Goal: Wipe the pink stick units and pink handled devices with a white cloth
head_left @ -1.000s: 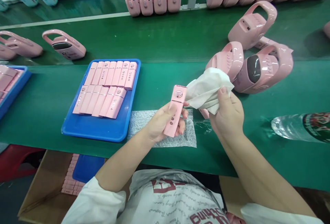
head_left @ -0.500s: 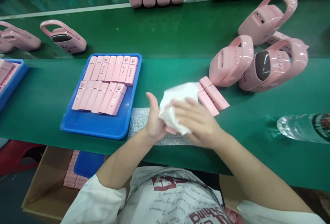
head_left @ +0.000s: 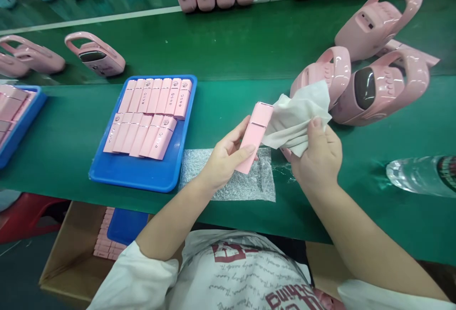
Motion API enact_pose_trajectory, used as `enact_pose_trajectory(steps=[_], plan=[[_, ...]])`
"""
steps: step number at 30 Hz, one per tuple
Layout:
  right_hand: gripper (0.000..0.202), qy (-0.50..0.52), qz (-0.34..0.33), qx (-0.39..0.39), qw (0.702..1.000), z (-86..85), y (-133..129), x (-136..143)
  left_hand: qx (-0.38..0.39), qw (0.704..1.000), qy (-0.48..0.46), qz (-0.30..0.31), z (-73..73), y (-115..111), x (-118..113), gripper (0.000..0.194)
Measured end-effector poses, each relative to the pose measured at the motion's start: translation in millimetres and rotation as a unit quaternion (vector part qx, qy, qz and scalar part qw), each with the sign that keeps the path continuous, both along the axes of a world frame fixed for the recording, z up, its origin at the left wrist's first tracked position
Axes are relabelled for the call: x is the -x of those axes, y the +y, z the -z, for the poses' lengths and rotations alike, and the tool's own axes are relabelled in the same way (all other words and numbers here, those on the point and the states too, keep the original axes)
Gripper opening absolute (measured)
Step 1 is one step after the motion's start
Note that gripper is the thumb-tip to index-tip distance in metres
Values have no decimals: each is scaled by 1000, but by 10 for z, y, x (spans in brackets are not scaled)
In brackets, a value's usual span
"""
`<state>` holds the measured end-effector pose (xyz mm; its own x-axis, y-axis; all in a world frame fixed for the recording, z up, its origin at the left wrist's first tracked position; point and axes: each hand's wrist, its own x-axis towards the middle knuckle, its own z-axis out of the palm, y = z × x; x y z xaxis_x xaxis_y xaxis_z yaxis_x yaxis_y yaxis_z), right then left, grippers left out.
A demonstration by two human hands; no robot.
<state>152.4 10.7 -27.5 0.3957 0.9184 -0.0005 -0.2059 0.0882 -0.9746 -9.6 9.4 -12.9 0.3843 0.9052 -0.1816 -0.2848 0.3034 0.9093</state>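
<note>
My left hand (head_left: 228, 158) is closed around a slim pink stick-shaped device (head_left: 254, 134), which has a silver band and a silver end edge. The device is tilted, its banded end up and to the right. My right hand (head_left: 318, 158) pinches a crumpled white cloth (head_left: 301, 115) just to the right of the device. Below my left hand lies a sheet of bubble wrap (head_left: 245, 188) on the green table. Behind the cloth and right hand, other pink sticks are mostly hidden; only a corner shows.
A blue tray (head_left: 133, 177) on the left holds two rows of similar pink sticks. Pink handled speakers (head_left: 383, 89) stand at the right, near a clear bottle (head_left: 415, 174). Another blue tray (head_left: 24, 127) sits far left; a cardboard box (head_left: 71, 253) is below the table edge.
My hands were pressed together with the cloth between them over a mostly covered pink piece. Now the right hand has drawn the cloth away rightward, and the device shows in my left hand.
</note>
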Motion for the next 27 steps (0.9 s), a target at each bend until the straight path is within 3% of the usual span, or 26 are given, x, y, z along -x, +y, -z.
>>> enact_pose_trajectory(steps=[2,4,7,9,11,13,15,17,19,22,27], plan=[[33,78,2,-25,997,-11,27,11,6,1000,-1,11,15,-16,-5,69],[31,71,-7,-63,995,-10,25,19,16,1000,2,19,18,-19,-8,72],[29,-51,-3,-105,993,17,-21,-5,20,999,5,31,9,-13,-6,65],[28,-173,-14,-146,974,41,-49,-30,23,999,-2,49,7,-15,-3,62],[26,-296,-47,-209,931,59,-57,-37,21,998,6,67,16,-26,2,65],[28,-400,-97,-290,864,73,-46,-20,7,997,36,67,40,-40,9,61],[29,-469,-167,-348,795,90,-23,5,-25,996,67,50,74,-48,14,48],[31,-497,-222,-361,758,117,12,11,-58,994,92,30,109,-44,11,39],[32,-493,-215,-325,778,144,55,-13,-75,991,109,31,142,-26,-4,48],[33,-454,-177,-226,843,146,103,-74,-64,991,113,36,194,13,-51,67],[41,-358,-132,-107,918,48,85,-161,-25,995,99,-14,282,41,-183,98]])
